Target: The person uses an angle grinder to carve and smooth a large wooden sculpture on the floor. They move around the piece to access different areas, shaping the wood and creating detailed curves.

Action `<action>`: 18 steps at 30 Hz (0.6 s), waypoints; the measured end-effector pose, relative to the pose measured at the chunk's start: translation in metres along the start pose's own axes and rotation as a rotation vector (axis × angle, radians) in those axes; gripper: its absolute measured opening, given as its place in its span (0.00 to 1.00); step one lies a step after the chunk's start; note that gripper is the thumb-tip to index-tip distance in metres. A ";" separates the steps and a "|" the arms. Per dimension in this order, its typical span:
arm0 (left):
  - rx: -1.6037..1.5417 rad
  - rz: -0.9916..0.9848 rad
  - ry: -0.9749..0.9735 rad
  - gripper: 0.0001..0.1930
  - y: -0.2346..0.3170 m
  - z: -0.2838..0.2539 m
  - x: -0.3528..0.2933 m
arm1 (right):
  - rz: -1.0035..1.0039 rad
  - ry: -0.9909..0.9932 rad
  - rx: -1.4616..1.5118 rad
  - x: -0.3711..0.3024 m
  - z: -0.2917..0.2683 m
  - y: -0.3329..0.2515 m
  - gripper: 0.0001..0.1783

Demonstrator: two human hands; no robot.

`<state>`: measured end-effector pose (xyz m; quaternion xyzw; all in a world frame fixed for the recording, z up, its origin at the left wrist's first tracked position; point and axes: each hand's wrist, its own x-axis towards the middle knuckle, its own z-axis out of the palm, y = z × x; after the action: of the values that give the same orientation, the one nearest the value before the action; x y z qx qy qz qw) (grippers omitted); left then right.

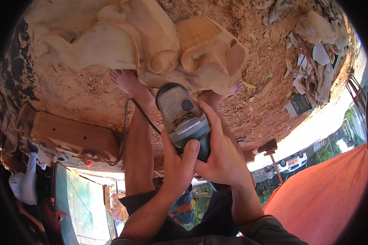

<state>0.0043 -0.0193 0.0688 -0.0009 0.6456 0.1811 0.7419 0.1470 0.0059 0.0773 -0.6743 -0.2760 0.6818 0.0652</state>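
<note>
Both my hands grip a grey angle grinder (180,112) whose head points at a large pale wooden carving (151,45) lying on the ground. My left hand (176,163) wraps the grinder's body from the left, thumb on top. My right hand (221,151) clasps it from the right and rear. A black power cord (131,110) runs off the tool's left side. The grinder's disc is hidden against the carving. My bare feet (129,81) rest on the ground by the carving's near edge.
Sawdust and wood chips (253,36) cover the ground. A wooden block (69,132) lies at the left. Scraps of paper and debris (315,49) pile up at the upper right. An orange tarp (327,196) fills the lower right.
</note>
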 end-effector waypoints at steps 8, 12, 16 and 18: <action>-0.148 -0.030 -0.162 0.38 -0.015 0.006 0.020 | -0.112 0.215 -0.097 0.002 0.006 0.011 0.56; -0.075 0.098 -0.169 0.40 -0.016 0.010 0.029 | -0.092 0.200 -0.050 0.008 0.007 0.016 0.56; 0.035 0.060 -0.215 0.40 -0.015 0.009 0.022 | -0.147 0.260 -0.004 0.002 0.016 0.011 0.57; 0.019 0.050 -0.182 0.41 -0.014 0.012 0.017 | -0.103 0.213 0.015 0.000 0.014 0.016 0.57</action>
<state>0.0213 -0.0252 0.0510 0.0384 0.5771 0.1927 0.7927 0.1378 -0.0121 0.0689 -0.7276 -0.2966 0.6039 0.1341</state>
